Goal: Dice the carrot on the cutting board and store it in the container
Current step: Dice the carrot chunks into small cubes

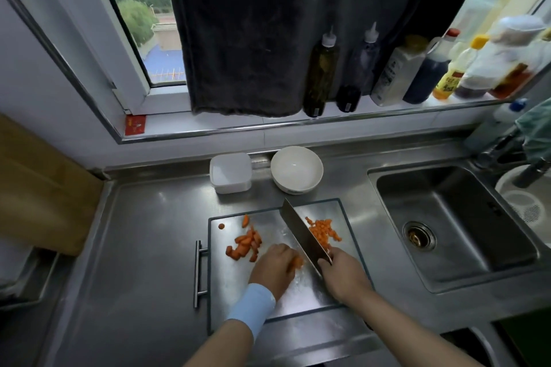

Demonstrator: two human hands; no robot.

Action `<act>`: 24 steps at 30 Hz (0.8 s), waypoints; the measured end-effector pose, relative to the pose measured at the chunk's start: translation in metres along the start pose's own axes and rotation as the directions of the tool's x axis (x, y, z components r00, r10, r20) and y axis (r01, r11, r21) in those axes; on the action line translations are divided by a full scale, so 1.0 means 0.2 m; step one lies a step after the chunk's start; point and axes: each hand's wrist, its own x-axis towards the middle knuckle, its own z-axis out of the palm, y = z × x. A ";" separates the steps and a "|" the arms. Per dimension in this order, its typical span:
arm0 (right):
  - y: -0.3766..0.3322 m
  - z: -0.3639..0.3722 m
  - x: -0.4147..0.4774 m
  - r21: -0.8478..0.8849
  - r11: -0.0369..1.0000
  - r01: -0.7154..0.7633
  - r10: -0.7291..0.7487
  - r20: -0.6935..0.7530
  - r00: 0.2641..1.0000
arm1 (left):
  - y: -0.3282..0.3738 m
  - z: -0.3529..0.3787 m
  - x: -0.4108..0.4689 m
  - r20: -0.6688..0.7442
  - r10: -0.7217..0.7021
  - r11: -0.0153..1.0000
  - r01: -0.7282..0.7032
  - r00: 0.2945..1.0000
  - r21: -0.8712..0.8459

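A steel cutting board [343, 214] lies on the counter. On its left part lie carrot strips and chunks [246, 244]. A heap of small diced carrot [322, 232] sits to the right of the blade. My left hand [272, 268] presses down on a bunch of carrot pieces [297, 263] beside the blade. My right hand [343, 275] grips the handle of a cleaver [301, 232], whose blade runs diagonally across the board. A white lidded plastic container [231, 173] stands behind the board.
A white bowl [296, 170] stands next to the container. A sink [447, 223] is on the right with a tap [501, 149] above it. Several bottles [396, 74] line the window sill. A wooden board [38, 188] leans at the left.
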 end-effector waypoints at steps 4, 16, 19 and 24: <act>0.06 -0.02 -0.01 -0.049 0.998 0.026 -0.025 0.011 1.000 | 0.00 0.04 -0.02 -0.014 0.034 0.999 -0.034 0.999 -0.007; 0.11 -0.03 0.00 -0.043 0.994 0.097 -0.094 0.066 0.993 | -0.01 -0.03 -0.10 -0.112 -0.128 0.992 0.129 0.985 -0.006; 0.11 -0.03 0.01 -0.045 0.994 0.096 -0.093 0.066 0.993 | -0.06 -0.05 -0.08 -0.031 -0.160 0.987 0.160 0.987 -0.001; 0.12 -0.02 0.01 -0.023 0.997 0.076 -0.074 0.086 0.994 | -0.15 -0.11 -0.04 -0.030 -0.077 0.983 0.081 0.997 0.163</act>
